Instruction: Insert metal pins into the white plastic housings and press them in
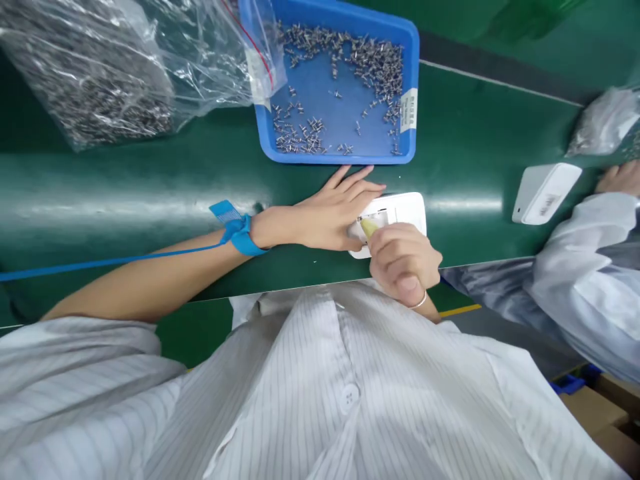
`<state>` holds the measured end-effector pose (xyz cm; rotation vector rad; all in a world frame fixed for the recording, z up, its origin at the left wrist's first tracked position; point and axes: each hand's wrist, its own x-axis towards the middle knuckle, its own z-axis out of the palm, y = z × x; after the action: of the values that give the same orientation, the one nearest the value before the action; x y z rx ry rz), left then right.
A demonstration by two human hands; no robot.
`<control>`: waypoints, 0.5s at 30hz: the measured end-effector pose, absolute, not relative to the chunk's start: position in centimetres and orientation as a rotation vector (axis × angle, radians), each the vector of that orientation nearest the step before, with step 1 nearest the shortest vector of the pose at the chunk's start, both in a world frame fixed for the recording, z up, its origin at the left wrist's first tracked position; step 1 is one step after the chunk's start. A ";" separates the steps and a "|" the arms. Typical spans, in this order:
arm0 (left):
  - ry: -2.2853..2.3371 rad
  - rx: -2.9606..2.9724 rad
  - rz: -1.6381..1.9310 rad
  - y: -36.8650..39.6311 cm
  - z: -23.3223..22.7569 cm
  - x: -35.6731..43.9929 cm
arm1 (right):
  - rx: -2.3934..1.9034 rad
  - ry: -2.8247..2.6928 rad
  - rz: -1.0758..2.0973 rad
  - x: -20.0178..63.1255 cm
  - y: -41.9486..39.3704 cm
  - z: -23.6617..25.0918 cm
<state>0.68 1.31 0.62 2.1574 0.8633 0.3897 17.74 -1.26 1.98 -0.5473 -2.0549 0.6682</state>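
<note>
A white plastic device (411, 208) with rounded corners lies on the green bench, a recess facing up. My left hand (327, 213), a blue strap around its wrist, spans the device's left end. Its fingers stretch over the far side and its thumb presses by the near edge, holding the device in place. My right hand (405, 257) is closed around a tool with a pale yellow tapered end (369, 227). The tool's tip points into the recess near its left side; my fist hides the rest, so its kind is unclear.
Beyond my hands stands a blue tray (414, 73) holding many small metal pins or screws. A clear bag (115, 87) of similar parts lies at left, overlapping the tray. At right are another white device (546, 193), a plastic bag (603, 123) and a co-worker's sleeve (585, 227).
</note>
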 end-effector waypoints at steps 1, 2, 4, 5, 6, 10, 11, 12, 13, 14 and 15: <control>0.861 2.151 0.390 1.3 0.6 0.7 | -0.523 -1.964 0.625 17.3 -0.9 1.9; 0.859 2.149 0.390 1.3 0.5 0.7 | -0.487 -1.879 0.579 17.0 -0.7 1.8; 0.854 2.155 0.396 1.2 0.5 0.7 | -0.433 -1.822 0.516 16.4 -0.4 1.6; 0.852 2.161 0.398 1.2 0.5 0.7 | -0.398 -1.813 0.485 16.2 -0.5 1.4; 0.856 2.167 0.401 1.2 0.6 0.8 | -0.365 -1.810 0.452 16.1 -0.6 1.3; 0.882 2.163 0.377 1.4 0.6 0.9 | -0.336 -1.812 0.336 16.2 -1.4 0.5; 0.882 2.150 0.379 1.5 0.6 0.8 | -0.344 -1.811 0.328 16.3 -1.7 0.4; 0.878 2.132 0.387 1.6 0.5 0.7 | -0.347 -1.806 0.333 16.6 -1.9 0.4; 0.875 2.105 0.403 1.6 0.5 0.6 | -0.347 -1.800 0.347 17.1 -2.2 0.5; 0.876 2.067 0.430 1.6 0.5 0.4 | -0.347 -1.798 0.366 17.7 -2.4 0.7; 0.883 2.017 0.466 1.6 0.5 0.2 | -0.351 -1.813 0.384 18.4 -2.6 1.0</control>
<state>0.21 1.56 0.52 2.0175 0.8827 0.4663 18.43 -2.60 1.05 -0.3506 -1.8128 0.3835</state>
